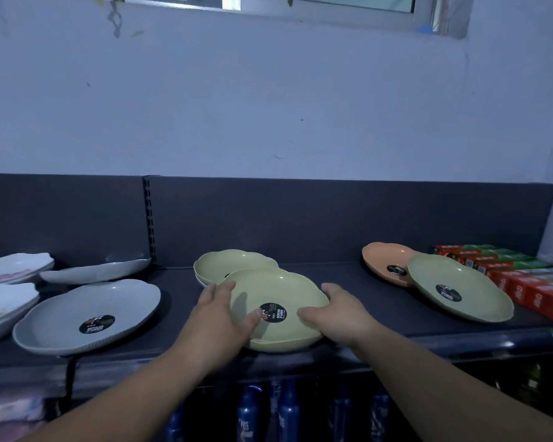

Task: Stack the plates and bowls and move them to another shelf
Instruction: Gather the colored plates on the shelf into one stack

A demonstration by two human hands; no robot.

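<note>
Green front plate [278, 295] sits mid-shelf [380, 317] near the front edge, overlapping the rear plate [230, 263]. Left grip [219, 317] and right grip [336, 311] clasp its opposite rims, thumbs inside, probably to lift it level for stacking.

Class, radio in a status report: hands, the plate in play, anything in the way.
Left hand and right hand both grip front green plate by its edges. Plate on shelf, overlapping rear green plate. Grey plate left, apart.
</note>
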